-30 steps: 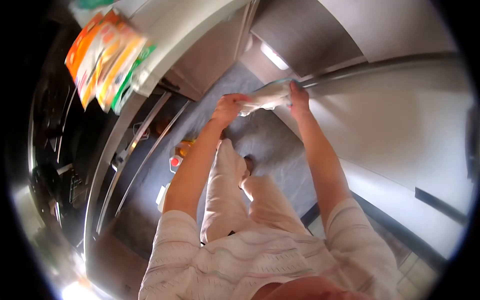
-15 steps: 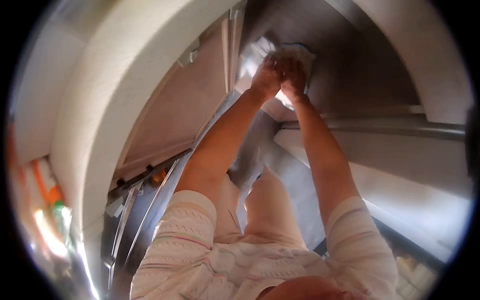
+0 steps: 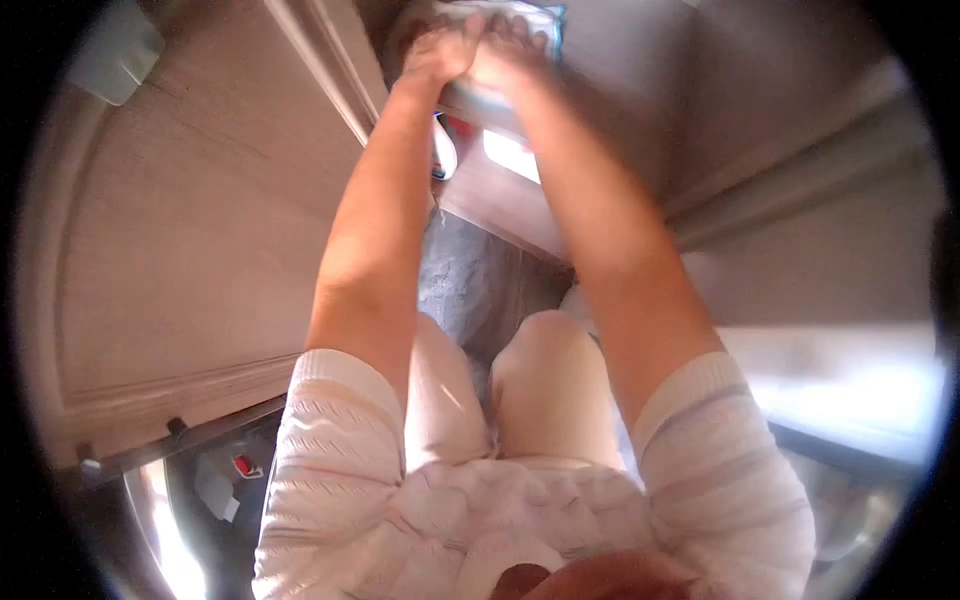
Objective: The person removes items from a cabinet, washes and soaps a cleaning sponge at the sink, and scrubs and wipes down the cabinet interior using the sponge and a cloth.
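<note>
A white cloth-like sheet with a blue edge (image 3: pixel 553 30) lies at the top of the head view, against a brown panelled surface. My left hand (image 3: pixel 438 52) rests on its left part, fingers stretched forward. My right hand (image 3: pixel 505 62) lies beside it, slightly blurred, with fingers spread flat over the white material. The two hands touch or nearly touch at the thumbs. Both arms reach straight out. What lies beneath the palms is hidden, and I cannot tell whether the sheet is a cloth or a soft package.
A large wooden cabinet door (image 3: pixel 200 210) stands open on the left. Below my hands are a white object with red and blue marks (image 3: pixel 444 150) and a bright patch of light. Grey floor (image 3: pixel 480 270) shows between my arms. A ledge (image 3: pixel 800 170) runs along the right.
The view has shifted closer to the cabinet, and the door on the left now looks larger. Both hands appear higher and further left in view, still on the white sheet.
</note>
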A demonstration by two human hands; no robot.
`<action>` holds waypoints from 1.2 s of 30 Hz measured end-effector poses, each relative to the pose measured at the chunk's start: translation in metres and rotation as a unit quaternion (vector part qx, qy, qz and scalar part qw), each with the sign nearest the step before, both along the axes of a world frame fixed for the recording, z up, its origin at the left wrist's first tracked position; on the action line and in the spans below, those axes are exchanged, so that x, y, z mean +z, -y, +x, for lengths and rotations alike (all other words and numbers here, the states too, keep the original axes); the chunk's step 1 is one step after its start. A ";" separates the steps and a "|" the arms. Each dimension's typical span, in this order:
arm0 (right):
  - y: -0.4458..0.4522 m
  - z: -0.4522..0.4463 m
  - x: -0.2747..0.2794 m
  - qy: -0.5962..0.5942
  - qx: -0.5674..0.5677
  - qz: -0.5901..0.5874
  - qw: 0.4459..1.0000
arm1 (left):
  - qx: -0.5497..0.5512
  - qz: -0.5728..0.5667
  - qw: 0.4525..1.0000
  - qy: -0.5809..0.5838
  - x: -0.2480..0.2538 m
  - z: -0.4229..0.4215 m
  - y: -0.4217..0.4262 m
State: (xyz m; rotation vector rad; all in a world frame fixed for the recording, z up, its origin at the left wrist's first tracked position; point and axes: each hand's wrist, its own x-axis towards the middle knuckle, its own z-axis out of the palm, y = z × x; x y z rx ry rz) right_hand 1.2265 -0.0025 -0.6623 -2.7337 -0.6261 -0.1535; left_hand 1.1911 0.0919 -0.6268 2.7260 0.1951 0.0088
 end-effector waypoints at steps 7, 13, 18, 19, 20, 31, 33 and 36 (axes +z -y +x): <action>0.039 -0.082 -0.029 0.076 -0.119 0.126 0.982 | -0.236 -0.447 0.858 -0.090 -0.036 0.005 0.052; 0.097 -0.177 -0.029 0.155 -0.071 0.201 0.965 | -0.500 0.089 0.847 0.160 -0.063 0.005 0.126; 0.128 -0.211 -0.014 0.151 0.007 0.235 0.960 | -0.346 0.094 0.925 0.127 -0.021 -0.039 0.128; 0.129 -0.213 -0.016 0.146 0.013 0.247 0.958 | -0.303 0.133 0.935 0.131 -0.035 -0.022 0.112; 0.130 -0.212 -0.017 0.132 0.023 0.256 0.957 | -0.256 0.142 0.951 0.103 -0.043 0.000 0.088; 0.150 -0.254 -0.024 -0.077 0.117 0.321 0.937 | -0.228 0.113 0.967 0.011 -0.014 0.061 0.183; 0.154 -0.257 -0.025 -0.116 0.114 0.311 0.936 | -0.293 0.129 0.947 -0.024 -0.008 0.046 0.185; 0.159 -0.259 -0.039 -0.145 0.139 0.308 0.930 | -0.371 0.129 0.916 0.076 -0.024 -0.016 0.164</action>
